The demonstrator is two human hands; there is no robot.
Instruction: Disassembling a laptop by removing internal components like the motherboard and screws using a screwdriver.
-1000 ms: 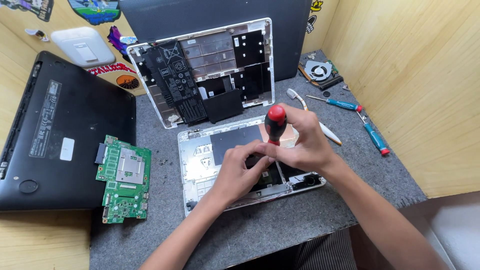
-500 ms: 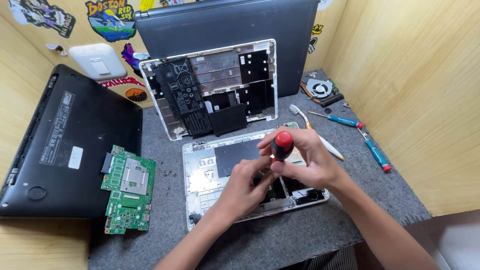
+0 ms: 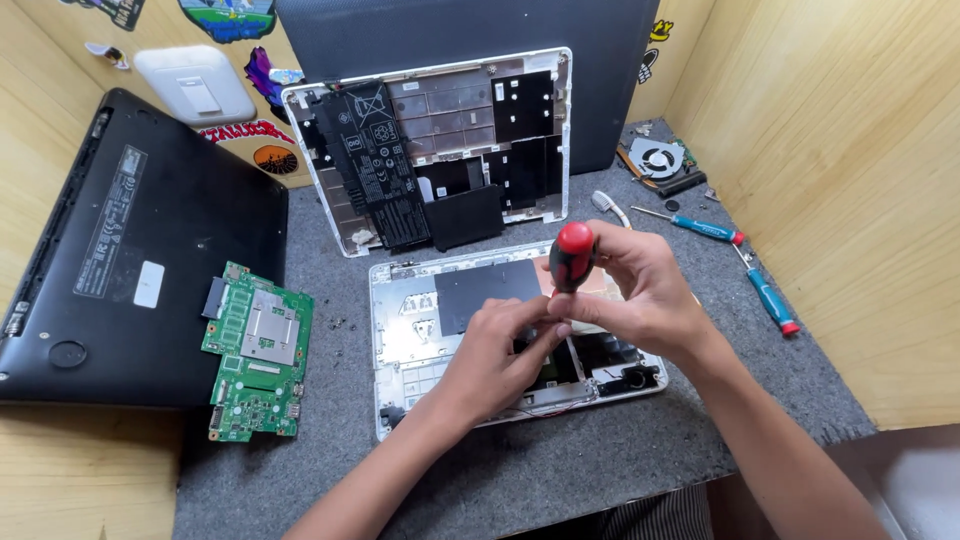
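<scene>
A white opened laptop base lies flat on the grey mat in front of me. My right hand grips a red-and-black screwdriver held upright over the base's right half. My left hand rests on the base just below it, fingertips touching the screwdriver's shaft near the tip. The tip itself is hidden by my fingers.
A second white laptop shell with a black battery leans at the back. A green circuit board and a black laptop lie left. Two blue screwdrivers, a fan and a white tool sit right. Wooden walls enclose the bench.
My hands and the screwdriver stayed on the same spot of the white base; the camera view drifted, so everything sits slightly lower and more to the right in frame.
</scene>
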